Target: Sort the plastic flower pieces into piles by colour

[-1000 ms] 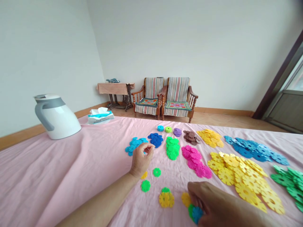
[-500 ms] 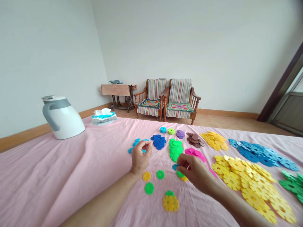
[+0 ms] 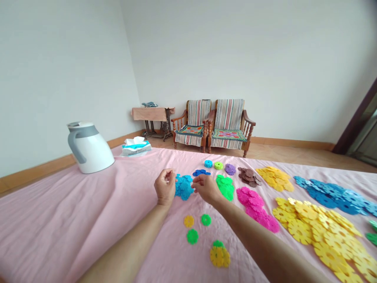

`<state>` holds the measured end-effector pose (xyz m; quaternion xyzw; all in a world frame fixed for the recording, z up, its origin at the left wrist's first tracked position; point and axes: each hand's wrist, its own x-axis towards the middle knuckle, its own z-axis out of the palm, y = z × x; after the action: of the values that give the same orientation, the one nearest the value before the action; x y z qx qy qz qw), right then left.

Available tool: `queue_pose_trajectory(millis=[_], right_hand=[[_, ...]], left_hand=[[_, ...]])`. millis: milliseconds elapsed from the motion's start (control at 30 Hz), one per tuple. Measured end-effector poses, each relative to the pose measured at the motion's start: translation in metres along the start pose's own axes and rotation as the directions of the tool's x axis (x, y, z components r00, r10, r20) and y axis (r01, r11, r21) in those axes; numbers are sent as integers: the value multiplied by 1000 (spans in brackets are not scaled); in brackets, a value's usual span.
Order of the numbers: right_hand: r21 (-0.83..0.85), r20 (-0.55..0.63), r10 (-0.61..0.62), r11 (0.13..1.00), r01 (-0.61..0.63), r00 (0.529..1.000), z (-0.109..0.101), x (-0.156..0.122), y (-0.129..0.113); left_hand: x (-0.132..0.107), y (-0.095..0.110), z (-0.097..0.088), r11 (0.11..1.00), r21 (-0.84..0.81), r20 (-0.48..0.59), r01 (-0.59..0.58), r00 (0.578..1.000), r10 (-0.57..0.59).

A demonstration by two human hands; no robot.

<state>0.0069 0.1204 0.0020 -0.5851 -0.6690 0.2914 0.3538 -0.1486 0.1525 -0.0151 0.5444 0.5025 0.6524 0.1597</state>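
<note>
Flower-shaped notched plastic discs lie in colour piles on a pink cloth (image 3: 123,220). My left hand (image 3: 165,186) is just left of the light blue pile (image 3: 184,188), thumb and fingertips pinched together. Whatever is in that pinch, if anything, is too small to make out. On the pile's right side, my right hand (image 3: 208,189) has its curled fingertips at the light blue discs. What they hold is hidden against the pile. Close behind are a dark blue pile (image 3: 201,172) and a bright green pile (image 3: 225,187), partly covered by my right hand.
Loose green discs (image 3: 192,236) and yellow discs (image 3: 220,257) lie nearer me. Pink (image 3: 256,208), brown (image 3: 249,177) and large yellow piles (image 3: 321,228) spread rightward. A white jug (image 3: 91,149) and tissue box (image 3: 136,146) stand left. Two armchairs (image 3: 228,118) are beyond the cloth.
My right hand has moved left and away from me, from the loose discs to the light blue pile, where a blue disc was at its fingertips. My left hand has shifted slightly left. The view has turned slightly.
</note>
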Motion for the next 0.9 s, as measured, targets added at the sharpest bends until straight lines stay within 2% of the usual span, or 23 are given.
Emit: queue_pose_trajectory(millis=[100, 300, 367, 467, 567, 700, 800, 900], right_hand=[[-3, -46, -10, 1000, 10, 999, -10, -16, 5], [-63, -48, -54, 997, 51, 997, -41, -85, 22], [-86, -14, -51, 995, 50, 999, -47, -105, 24], [-103, 100, -37, 994, 47, 994, -54, -126, 19], [-104, 203, -23, 994, 45, 979, -62, -139, 6], [-128, 305, -3, 991, 45, 952, -68, -147, -8], [-118, 320, -48, 989, 90, 946, -66, -148, -11], [-115, 309, -47, 990, 86, 950, -62, -148, -10]], left_hand=[[-1, -1, 0, 1000, -1, 4, 11, 1000, -11], [-7, 1, 5, 1000, -12, 85, -5, 996, 6], [-12, 4, 7, 999, -9, 136, -33, 990, 34], [-20, 11, 8, 995, 25, 227, -97, 970, 89], [-23, 14, 8, 990, 54, 266, -128, 958, 109], [-19, 11, 7, 997, 33, 225, -70, 972, 61], [-15, 5, 6, 1000, 2, 201, -20, 979, 19], [-13, 3, 6, 1000, -22, 189, 1, 982, 3]])
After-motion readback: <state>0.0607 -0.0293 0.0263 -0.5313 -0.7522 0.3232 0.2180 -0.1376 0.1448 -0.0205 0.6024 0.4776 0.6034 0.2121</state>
